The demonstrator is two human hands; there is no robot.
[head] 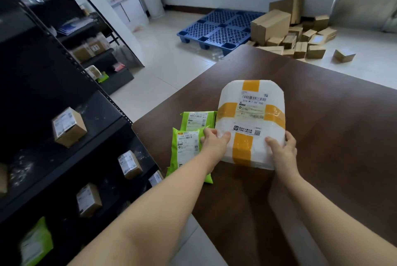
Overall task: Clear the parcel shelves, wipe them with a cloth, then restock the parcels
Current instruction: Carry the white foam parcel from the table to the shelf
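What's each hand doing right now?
Left hand: grips the white parcel at its near left edge.
Right hand: grips the same parcel's near right edge.

Brown table: a far green mailer and a near green mailer lie flat by its left corner, edges overlapping. A white parcel banded with yellow tape is just beside them; its contact with the tabletop is unclear. Black shelving: small labelled cardboard boxes stand apart on dusty tiers. Tiled floor: a blue pallet, with a heap of cartons beside it.
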